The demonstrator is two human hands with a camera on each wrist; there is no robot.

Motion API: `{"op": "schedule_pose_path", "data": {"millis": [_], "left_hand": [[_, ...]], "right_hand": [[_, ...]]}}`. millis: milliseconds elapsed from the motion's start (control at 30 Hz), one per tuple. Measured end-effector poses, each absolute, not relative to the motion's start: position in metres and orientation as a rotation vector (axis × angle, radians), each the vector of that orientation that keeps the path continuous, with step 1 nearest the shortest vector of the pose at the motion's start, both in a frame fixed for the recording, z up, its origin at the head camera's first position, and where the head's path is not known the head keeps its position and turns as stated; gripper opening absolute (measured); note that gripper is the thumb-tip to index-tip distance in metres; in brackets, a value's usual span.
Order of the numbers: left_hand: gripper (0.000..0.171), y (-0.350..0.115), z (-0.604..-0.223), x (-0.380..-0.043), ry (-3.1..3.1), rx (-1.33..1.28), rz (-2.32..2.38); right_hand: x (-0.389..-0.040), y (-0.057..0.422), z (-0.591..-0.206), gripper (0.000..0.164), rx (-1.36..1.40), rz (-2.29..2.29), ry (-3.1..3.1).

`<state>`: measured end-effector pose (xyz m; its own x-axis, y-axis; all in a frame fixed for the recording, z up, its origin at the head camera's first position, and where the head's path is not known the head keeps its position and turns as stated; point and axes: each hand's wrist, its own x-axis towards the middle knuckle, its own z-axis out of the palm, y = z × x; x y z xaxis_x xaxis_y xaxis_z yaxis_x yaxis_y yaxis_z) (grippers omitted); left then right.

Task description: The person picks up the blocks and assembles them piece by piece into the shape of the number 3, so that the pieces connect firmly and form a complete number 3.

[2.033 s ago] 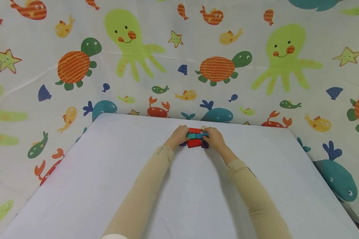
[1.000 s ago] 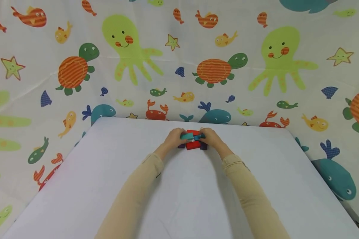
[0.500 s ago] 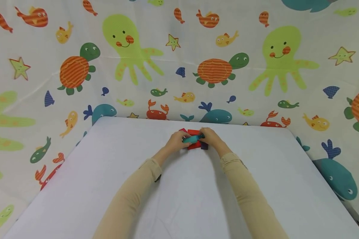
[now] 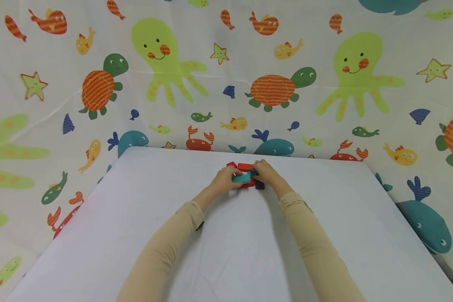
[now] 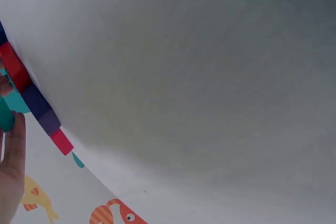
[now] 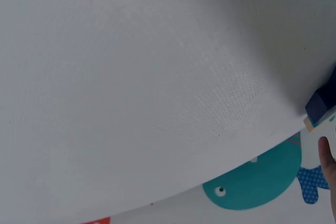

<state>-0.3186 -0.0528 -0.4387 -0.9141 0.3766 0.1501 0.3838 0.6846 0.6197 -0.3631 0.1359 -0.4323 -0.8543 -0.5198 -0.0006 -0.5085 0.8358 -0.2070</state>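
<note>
My left hand [image 4: 223, 180] pinches a teal block [image 4: 241, 179] above a small group of toy blocks near the table's far edge. My right hand [image 4: 267, 173] pinches a smaller blue block [image 4: 252, 173] just beside it. Beneath them are a red block [image 4: 245, 166] at the back and another red block in front, mostly covered. A dark navy block [image 4: 260, 184] lies below the right hand. Behind the left hand sits a pinkish-red block [image 4: 231, 164]. The left wrist view shows a red block [image 5: 14, 66] and navy blocks [image 5: 42, 109] in line.
A white table [image 4: 226, 243] carries the blocks. Behind it hangs a cloth [image 4: 219, 75] printed with sea animals. A tan block [image 6: 308, 125] shows beside a navy block [image 6: 321, 103] in the right wrist view.
The teal block, earlier in line with the blue one, has shifted toward me and tilted with my left hand. The pinkish-red block has come into view behind that hand. The right hand stays nearly in place.
</note>
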Motion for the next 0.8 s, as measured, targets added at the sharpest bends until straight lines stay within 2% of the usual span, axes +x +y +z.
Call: {"op": "schedule_pose_path", "data": {"millis": [400, 800], "left_hand": [[0.036, -0.058, -0.434, -0.32, -2.94, -0.623, -1.027], [0.035, -0.065, -0.43, -0.31, -2.973, -0.729, -0.922]], "right_hand": [[-0.358, 0.143, -0.424, 0.026, -0.79, -0.416, 3.031], [-0.335, 0.148, -0.415, 0.036, -0.756, -0.556, 2.954]]}}
